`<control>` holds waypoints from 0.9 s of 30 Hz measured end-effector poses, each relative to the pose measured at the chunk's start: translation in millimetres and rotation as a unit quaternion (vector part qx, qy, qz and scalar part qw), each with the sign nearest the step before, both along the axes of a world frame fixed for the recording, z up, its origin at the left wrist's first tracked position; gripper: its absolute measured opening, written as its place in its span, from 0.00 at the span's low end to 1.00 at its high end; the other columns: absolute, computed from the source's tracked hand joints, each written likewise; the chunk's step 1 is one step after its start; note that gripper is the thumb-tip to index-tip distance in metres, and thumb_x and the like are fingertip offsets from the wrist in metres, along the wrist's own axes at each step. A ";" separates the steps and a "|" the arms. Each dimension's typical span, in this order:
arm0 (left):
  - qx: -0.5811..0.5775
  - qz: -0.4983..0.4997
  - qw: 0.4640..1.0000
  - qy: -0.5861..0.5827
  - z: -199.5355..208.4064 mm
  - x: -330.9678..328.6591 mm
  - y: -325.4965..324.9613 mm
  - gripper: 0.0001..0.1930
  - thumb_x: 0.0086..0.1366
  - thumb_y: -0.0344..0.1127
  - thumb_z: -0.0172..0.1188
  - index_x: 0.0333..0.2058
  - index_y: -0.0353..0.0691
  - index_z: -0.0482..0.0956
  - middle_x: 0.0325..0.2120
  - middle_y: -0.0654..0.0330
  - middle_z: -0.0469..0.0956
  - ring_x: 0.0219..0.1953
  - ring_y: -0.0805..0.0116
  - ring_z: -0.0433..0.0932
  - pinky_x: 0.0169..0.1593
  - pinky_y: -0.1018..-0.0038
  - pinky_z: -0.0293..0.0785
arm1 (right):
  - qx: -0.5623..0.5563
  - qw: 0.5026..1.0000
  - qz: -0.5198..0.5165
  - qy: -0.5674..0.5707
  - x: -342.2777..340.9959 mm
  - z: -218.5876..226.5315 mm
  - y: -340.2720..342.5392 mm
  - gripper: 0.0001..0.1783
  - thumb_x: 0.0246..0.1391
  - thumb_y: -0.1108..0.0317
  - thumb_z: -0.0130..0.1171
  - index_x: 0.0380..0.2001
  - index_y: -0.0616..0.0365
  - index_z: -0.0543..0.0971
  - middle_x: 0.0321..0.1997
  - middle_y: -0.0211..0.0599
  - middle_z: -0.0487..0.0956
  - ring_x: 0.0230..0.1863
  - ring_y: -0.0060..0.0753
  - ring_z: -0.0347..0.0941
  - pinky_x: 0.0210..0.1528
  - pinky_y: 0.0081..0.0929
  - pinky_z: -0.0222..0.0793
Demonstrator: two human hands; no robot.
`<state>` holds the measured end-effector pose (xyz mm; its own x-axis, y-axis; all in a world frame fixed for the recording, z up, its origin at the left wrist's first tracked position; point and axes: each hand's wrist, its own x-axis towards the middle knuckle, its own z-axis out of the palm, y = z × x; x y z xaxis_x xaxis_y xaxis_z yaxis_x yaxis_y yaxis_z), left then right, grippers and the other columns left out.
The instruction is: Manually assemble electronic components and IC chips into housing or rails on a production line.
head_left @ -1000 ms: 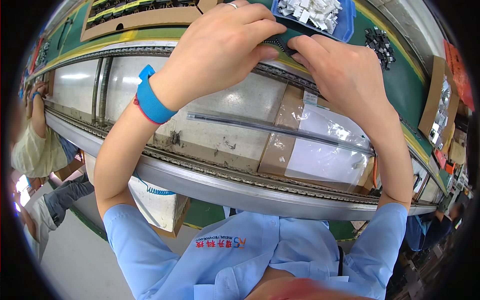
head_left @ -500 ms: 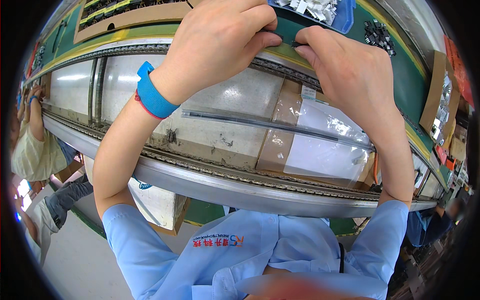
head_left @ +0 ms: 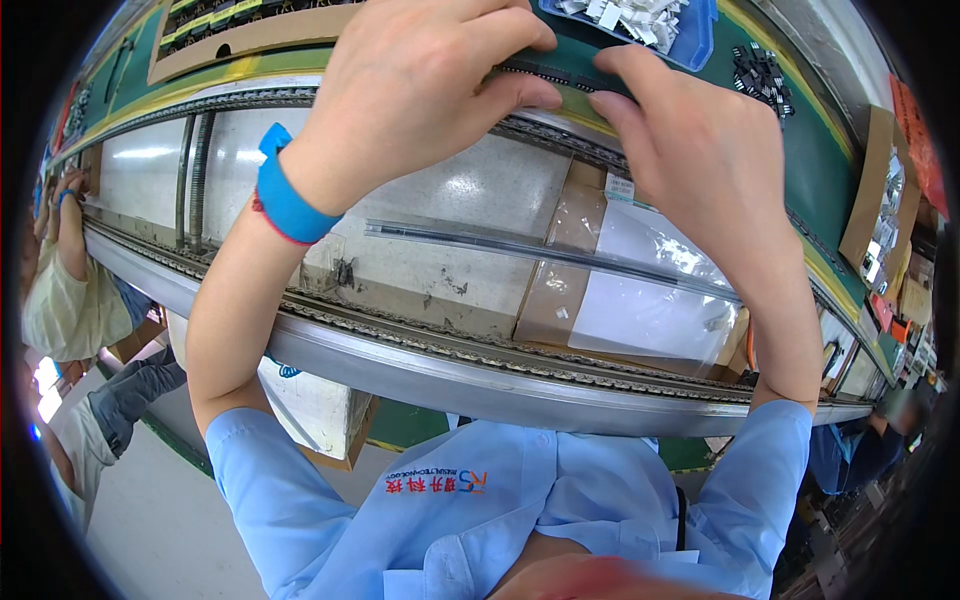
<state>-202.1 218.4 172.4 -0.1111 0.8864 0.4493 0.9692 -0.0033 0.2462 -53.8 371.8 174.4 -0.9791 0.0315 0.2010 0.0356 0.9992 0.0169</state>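
Left hand (head_left: 415,85) and right hand (head_left: 705,145) curved

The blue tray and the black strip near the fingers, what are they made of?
The blue tray looks like smooth, hard plastic: its evenly coloured wall shines slightly. The black strip may be plastic: dull, with tiny regular marks, but too small to be sure.

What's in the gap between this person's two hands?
In the head view, a thin black strip runs between the left hand and the right hand, green work surface showing beyond.
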 end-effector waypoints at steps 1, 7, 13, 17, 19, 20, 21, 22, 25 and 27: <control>-0.012 0.009 1.000 0.000 2.0 -0.2 -1.3 0.13 0.47 0.37 0.70 0.30 0.41 0.77 0.28 0.61 0.73 0.32 0.62 0.73 0.40 0.69 0.66 | 0.000 1.000 0.000 -0.001 3.6 2.1 0.7 0.08 0.56 0.63 0.58 0.38 0.49 0.77 0.20 0.35 0.77 0.21 0.38 0.75 0.21 0.32 0.66; -0.027 0.015 0.999 -0.031 -2.6 -1.1 -0.1 0.11 0.47 0.35 0.70 0.28 0.41 0.78 0.27 0.61 0.73 0.33 0.62 0.72 0.45 0.68 0.64 | -0.053 0.997 -0.023 0.043 19.2 -0.3 7.3 0.09 0.51 0.62 0.62 0.33 0.52 0.76 0.20 0.35 0.78 0.21 0.40 0.76 0.21 0.34 0.68; -0.025 -0.003 0.999 -0.048 -6.6 -0.5 6.6 0.07 0.51 0.33 0.67 0.26 0.41 0.77 0.26 0.61 0.72 0.32 0.62 0.71 0.45 0.68 0.62 | -0.065 0.997 -0.020 0.044 13.9 -8.3 9.3 0.08 0.51 0.63 0.61 0.32 0.53 0.76 0.18 0.35 0.77 0.21 0.41 0.76 0.20 0.35 0.68; -0.025 -0.004 0.999 -0.036 -3.2 -0.2 5.2 0.08 0.51 0.33 0.68 0.28 0.41 0.78 0.27 0.61 0.73 0.33 0.62 0.71 0.45 0.68 0.62 | -0.070 0.997 -0.015 0.042 12.6 -8.3 8.5 0.07 0.51 0.63 0.61 0.31 0.53 0.76 0.19 0.36 0.77 0.21 0.42 0.76 0.20 0.34 0.68; -0.025 0.021 0.998 -0.051 4.9 1.5 3.2 0.10 0.49 0.32 0.69 0.30 0.42 0.79 0.29 0.62 0.73 0.35 0.63 0.72 0.47 0.68 0.61 | -0.074 0.996 -0.016 0.044 13.4 -5.6 9.2 0.07 0.51 0.63 0.61 0.31 0.52 0.76 0.19 0.36 0.77 0.21 0.42 0.76 0.20 0.34 0.68; -0.025 0.022 0.998 -0.050 11.4 0.1 0.2 0.10 0.49 0.32 0.69 0.30 0.42 0.79 0.29 0.62 0.73 0.35 0.63 0.72 0.47 0.68 0.61 | -0.080 0.995 -0.028 0.057 17.0 -0.5 10.7 0.07 0.52 0.62 0.61 0.33 0.51 0.77 0.19 0.36 0.77 0.21 0.40 0.75 0.20 0.33 0.67; -0.044 0.044 0.998 0.013 19.5 -3.8 -4.8 0.12 0.47 0.32 0.70 0.32 0.43 0.79 0.31 0.62 0.74 0.36 0.63 0.72 0.47 0.68 0.61 | -0.086 0.993 -0.040 0.070 21.5 4.2 13.1 0.08 0.52 0.61 0.62 0.34 0.50 0.78 0.18 0.35 0.77 0.20 0.39 0.75 0.20 0.32 0.67; -0.065 0.069 0.993 0.076 27.4 -7.3 -11.0 0.14 0.46 0.31 0.70 0.33 0.43 0.80 0.32 0.62 0.74 0.37 0.64 0.72 0.48 0.67 0.60 | -0.088 0.993 -0.038 0.072 26.6 8.0 16.6 0.08 0.52 0.61 0.62 0.34 0.50 0.78 0.18 0.35 0.77 0.20 0.39 0.75 0.20 0.32 0.67; -0.107 0.144 0.984 -0.017 44.4 -13.4 -23.5 0.14 0.44 0.32 0.72 0.33 0.45 0.82 0.34 0.63 0.74 0.42 0.65 0.71 0.52 0.65 0.56 | -0.114 0.986 -0.087 0.087 56.6 23.1 31.6 0.10 0.54 0.63 0.62 0.40 0.48 0.80 0.16 0.33 0.73 0.17 0.30 0.71 0.20 0.27 0.63; 0.119 -0.067 0.983 -0.124 -14.2 -53.2 -13.2 0.13 0.45 0.32 0.72 0.33 0.45 0.82 0.35 0.63 0.74 0.43 0.65 0.70 0.54 0.63 0.55 | -0.137 0.977 -0.158 0.046 79.7 30.1 37.6 0.13 0.55 0.68 0.62 0.45 0.51 0.79 0.15 0.31 0.69 0.16 0.21 0.63 0.20 0.21 0.59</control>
<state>-255.3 205.2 158.1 -0.1328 0.7732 0.6201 0.8661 -0.2137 0.4519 26.0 409.5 204.5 -0.8900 0.3938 0.2301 0.3309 0.9047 -0.2684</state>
